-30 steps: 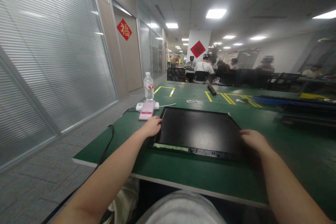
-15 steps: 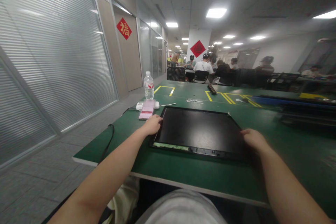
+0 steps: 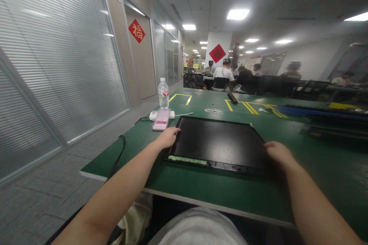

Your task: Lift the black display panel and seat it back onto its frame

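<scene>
A flat black display panel (image 3: 218, 141) lies on the green table (image 3: 201, 187) in front of me, with a green circuit strip along its near edge. My left hand (image 3: 167, 137) rests on the panel's left edge, fingers curled over the rim. My right hand (image 3: 277, 153) grips the panel's right edge, fingers bent around it. Both forearms reach in from the bottom of the view.
A pink phone (image 3: 161, 119) lies on a white power strip left of the panel, beside a water bottle (image 3: 163, 93). A black cable (image 3: 119, 153) hangs off the table's left edge. Dark and blue trays (image 3: 324, 116) sit at right. Several people sit at far tables.
My left hand's fingers have stretched slightly forward along the panel's left edge. The panel and my right hand stay almost still.
</scene>
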The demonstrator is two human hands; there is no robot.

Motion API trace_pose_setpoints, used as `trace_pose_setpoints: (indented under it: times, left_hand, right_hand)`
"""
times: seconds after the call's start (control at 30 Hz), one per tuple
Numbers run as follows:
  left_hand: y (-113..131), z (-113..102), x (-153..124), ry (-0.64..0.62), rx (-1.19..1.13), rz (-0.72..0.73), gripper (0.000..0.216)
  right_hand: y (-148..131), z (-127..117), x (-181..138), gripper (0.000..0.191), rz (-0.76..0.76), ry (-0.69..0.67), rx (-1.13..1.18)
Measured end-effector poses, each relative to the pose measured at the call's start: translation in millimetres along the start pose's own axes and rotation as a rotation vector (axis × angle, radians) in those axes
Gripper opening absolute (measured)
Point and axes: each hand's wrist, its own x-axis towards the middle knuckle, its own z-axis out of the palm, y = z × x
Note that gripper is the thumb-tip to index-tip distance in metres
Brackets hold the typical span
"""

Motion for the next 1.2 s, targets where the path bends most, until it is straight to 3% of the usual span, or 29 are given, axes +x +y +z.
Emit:
trace_pose_setpoints:
  times: [0.23, 0.47, 0.67, 0.97, 1.2]
  left_hand:
    - [5.9, -6.0, -3.8, 0.067, -0.251, -0.071, 0.054]
    - [27.9, -10.5, -5.5, 0.129, -0.828, -0.376, 0.06]
    - [30.1, -8.9, 0.0, 0.216, -1.059, -0.531, 0.05]
    - [31.8, -9.4, 3.3, 0.171, -1.342, -0.609, 0.052]
    - [36.3, -12.9, -4.4, 0.022, -1.306, -0.569, 0.066]
  right_hand:
    - [-2.7, -2.0, -2.9, 0.031, 0.008, 0.009, -0.02]
    - [2.2, 0.4, 0.2, 0.027, 0.021, -0.055, 0.054]
    - [6.6, 5.9, 5.4, 0.029, 0.02, 0.023, 0.044]
    - [5.7, 2.3, 3.1, 0.03, -0.006, -0.02, 0.026]
    - [2.8, 0.4, 1.1, 0.027, 0.02, -0.016, 0.02]
